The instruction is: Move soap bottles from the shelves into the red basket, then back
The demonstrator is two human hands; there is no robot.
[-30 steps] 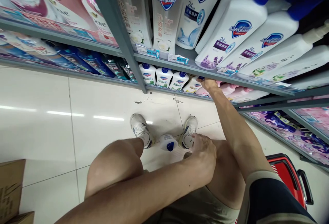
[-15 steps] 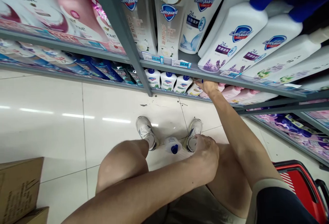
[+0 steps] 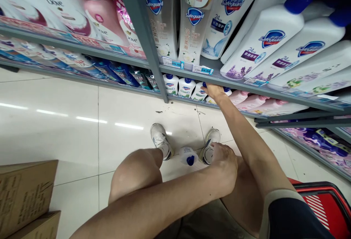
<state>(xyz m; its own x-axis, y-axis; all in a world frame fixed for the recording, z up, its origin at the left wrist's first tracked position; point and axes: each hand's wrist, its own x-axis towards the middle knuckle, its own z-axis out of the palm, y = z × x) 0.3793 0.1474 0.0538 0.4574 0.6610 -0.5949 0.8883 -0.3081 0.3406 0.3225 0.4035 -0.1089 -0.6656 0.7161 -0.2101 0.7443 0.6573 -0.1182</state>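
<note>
My right hand (image 3: 215, 92) reaches under the upper shelf to the bottom row. Its thumb side is against the blue cap of a white Safeguard bottle (image 3: 198, 93); the shelf edge hides most of its fingers, so its grip is unclear. Just below the hand, a yellow-labelled bottle (image 3: 210, 100) is partly covered. My left hand (image 3: 224, 167) rests over my right knee, fingers loosely bent and nothing visible in them. Between my shoes, a whitish translucent bottle (image 3: 186, 152) with a blue cap stands on the floor.
Large Safeguard bottles (image 3: 263, 45) fill the shelf above, and Dove bottles (image 3: 60, 8) stand left of the grey upright (image 3: 139, 23). Pink bottles (image 3: 253, 101) continue the lower row. Cardboard boxes (image 3: 26, 195) sit at lower left, a red basket (image 3: 315, 206) at lower right.
My right hand has shifted left along the bottom row, from beside the yellow-labelled bottle to the white bottle's blue cap. The view has turned slightly. My left hand stays on the knee.
</note>
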